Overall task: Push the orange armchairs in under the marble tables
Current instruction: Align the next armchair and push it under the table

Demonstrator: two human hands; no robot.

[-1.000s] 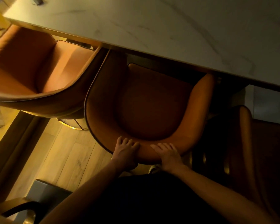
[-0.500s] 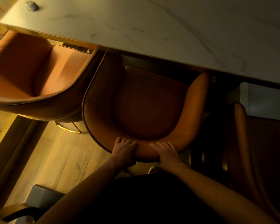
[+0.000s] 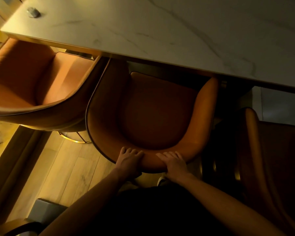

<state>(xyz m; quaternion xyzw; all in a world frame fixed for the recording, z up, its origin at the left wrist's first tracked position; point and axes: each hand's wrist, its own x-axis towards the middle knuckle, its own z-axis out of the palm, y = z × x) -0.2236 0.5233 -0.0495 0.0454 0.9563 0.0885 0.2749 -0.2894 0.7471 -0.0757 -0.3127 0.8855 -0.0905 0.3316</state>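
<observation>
An orange armchair [image 3: 148,113] stands right in front of me, its seat front tucked partly under the edge of the white marble table [image 3: 160,28]. My left hand [image 3: 129,161] and my right hand [image 3: 174,163] both rest on the top of its curved backrest, fingers curled over the rim. A second orange armchair [image 3: 32,86] stands to the left, touching the first one, its front under the table too. A third armchair [image 3: 271,159] sits in shadow at the right, its back towards me.
A small grey object [image 3: 33,12] lies on the far left of the table top. Wooden floor [image 3: 63,167] shows at lower left, with a grey box [image 3: 44,208] and a dark curved armrest [image 3: 15,225] near my left side.
The view has shifted slightly and the middle armchair sits a little further under the table. Both hands stay on its backrest.
</observation>
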